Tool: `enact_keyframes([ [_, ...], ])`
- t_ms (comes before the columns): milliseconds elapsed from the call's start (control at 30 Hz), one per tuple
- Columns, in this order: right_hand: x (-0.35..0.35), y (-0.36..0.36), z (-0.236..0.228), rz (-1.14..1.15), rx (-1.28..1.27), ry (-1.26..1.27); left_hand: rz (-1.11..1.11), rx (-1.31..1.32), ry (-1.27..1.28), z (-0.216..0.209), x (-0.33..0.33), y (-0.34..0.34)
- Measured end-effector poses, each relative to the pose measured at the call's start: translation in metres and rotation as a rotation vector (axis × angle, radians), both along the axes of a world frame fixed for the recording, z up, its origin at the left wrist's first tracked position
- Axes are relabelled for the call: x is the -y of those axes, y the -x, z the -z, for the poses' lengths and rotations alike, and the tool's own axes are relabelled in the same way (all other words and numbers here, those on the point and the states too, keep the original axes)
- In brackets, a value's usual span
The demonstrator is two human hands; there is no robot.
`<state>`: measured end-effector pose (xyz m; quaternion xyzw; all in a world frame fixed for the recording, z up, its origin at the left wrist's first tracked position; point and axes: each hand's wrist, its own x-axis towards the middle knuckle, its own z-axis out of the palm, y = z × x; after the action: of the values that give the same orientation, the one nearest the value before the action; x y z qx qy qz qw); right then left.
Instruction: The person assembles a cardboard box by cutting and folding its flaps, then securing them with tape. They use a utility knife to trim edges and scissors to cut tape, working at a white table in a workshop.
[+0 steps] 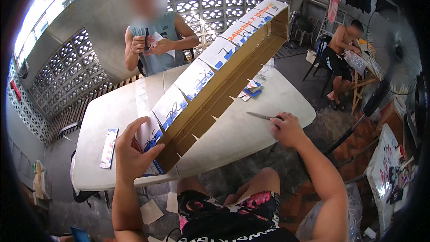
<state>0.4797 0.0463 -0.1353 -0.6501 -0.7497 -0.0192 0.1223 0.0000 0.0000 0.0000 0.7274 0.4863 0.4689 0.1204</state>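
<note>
A long, narrow cardboard box, white with blue and orange print outside and brown inside, lies tilted across the white table. Slits cut its long edges into sections, with handwritten marks on the white side. My left hand grips the near end of the box, thumb on the brown inside and fingers on the white side. To the right of the box, my right hand is closed around the handle of a knife. The blade points left over the tabletop, apart from the box.
A printed cardboard strip lies at the table's left. Small cardboard pieces sit beyond the knife. Across the table a person handles white pieces and a dark tool. Another person sits at back right, near a standing fan.
</note>
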Motion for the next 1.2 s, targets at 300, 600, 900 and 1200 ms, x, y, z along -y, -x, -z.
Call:
enact_keyframes([
  [300,-0.006,-0.043,0.016,0.165,-0.029,-0.244,0.013,-0.047,0.005,0.003,-0.006,0.005],
  [600,-0.009,-0.049,0.031,0.144,-0.048,-0.327,0.305,0.247,0.272,-0.004,-0.03,0.041],
  [900,-0.006,-0.043,0.032,0.178,0.018,-0.247,0.524,0.179,1.147,0.001,-0.084,0.135],
  [1200,-0.026,-0.057,0.021,0.183,-0.079,-0.19,0.221,-0.707,0.898,0.023,-0.115,0.159],
])
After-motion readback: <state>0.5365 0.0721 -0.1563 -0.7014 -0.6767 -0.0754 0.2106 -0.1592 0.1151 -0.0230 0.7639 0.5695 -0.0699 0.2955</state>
